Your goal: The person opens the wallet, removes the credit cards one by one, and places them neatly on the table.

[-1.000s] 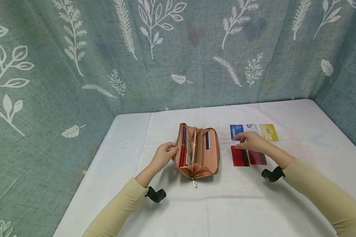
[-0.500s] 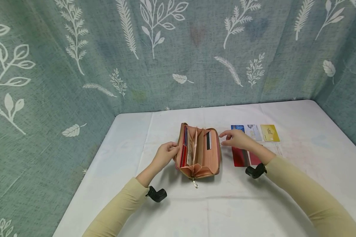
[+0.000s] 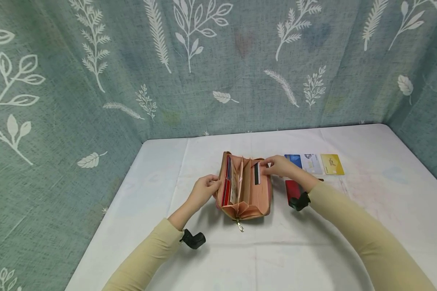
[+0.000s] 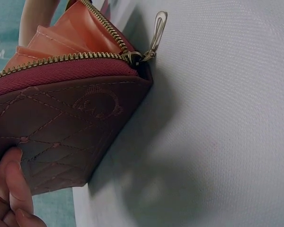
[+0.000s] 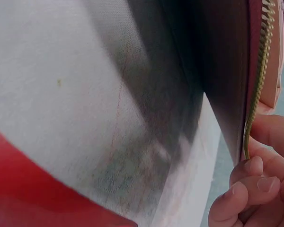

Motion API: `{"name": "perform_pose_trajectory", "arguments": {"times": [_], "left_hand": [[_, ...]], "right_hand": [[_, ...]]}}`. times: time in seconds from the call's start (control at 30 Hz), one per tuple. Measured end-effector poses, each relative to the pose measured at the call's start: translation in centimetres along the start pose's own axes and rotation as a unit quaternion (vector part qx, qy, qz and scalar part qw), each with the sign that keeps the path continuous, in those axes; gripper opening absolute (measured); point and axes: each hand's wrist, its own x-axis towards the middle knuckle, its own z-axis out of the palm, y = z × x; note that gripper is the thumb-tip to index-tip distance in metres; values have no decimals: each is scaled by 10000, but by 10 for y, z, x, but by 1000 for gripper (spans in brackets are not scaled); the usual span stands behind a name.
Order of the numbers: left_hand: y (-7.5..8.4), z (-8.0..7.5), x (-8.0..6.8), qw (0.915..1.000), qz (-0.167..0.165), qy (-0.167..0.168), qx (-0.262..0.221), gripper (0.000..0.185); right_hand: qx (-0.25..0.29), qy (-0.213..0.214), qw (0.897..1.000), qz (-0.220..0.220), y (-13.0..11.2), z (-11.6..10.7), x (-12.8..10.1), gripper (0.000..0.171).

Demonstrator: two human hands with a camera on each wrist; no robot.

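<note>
Two hands on one open zip-around wallet (image 3: 245,188), which sits mid-table on the white tablecloth (image 3: 313,242), mouth up, pink accordion compartments fanned out.

Left hand (image 3: 202,190): grips the wallet's left wall, fingers curled over the rim. Left wrist view shows a thumb (image 4: 12,182) pressed flat on the quilted maroon outer skin, brass zipper teeth along the top edge, zipper pull (image 4: 157,29) hanging off the near end and lying toward the cloth.

Right hand (image 3: 278,166): at the wallet's right wall near the far end, fingers curled and narrow, tips at the rim just beside a card with a black stripe (image 3: 256,173) standing in the right-side slot. Right wrist view shows fingertips (image 5: 246,187) bunched against the zipper edge; can't tell whether they actually pinch the card or only the wall.

Left-side slots hold red cards (image 3: 224,190), edge-on.

Right of the wallet, flat on the cloth: a far row of three cards, touching or nearly so — blue card (image 3: 294,159), white card (image 3: 312,163), yellow card (image 3: 332,164). Nearer row: red card (image 3: 293,188), partly covered by the right wrist and its black camera mount (image 3: 298,201).

Grey-green leaf-print fabric (image 3: 218,64) forms the back and side walls around the table.
</note>
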Motion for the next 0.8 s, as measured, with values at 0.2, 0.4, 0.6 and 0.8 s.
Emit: {"name": "perform_pose_trajectory", "arguments": {"times": [0.2, 0.4, 0.6, 0.8], "left_hand": [[-2, 0, 1, 10000, 35, 16, -4, 26], [-2, -1, 0, 10000, 21, 52, 22, 25], [-2, -1, 0, 9999, -34, 116, 41, 26], [20, -2, -12, 10000, -8, 66, 62, 24]], "right_hand": [[-93, -6, 10000, 3, -1, 2, 5, 48], [-205, -44, 9996, 173, -4, 2, 7, 55], [-274, -55, 9994, 206, -7, 3, 7, 55], [-244, -19, 9996, 168, -7, 3, 7, 51]]}}
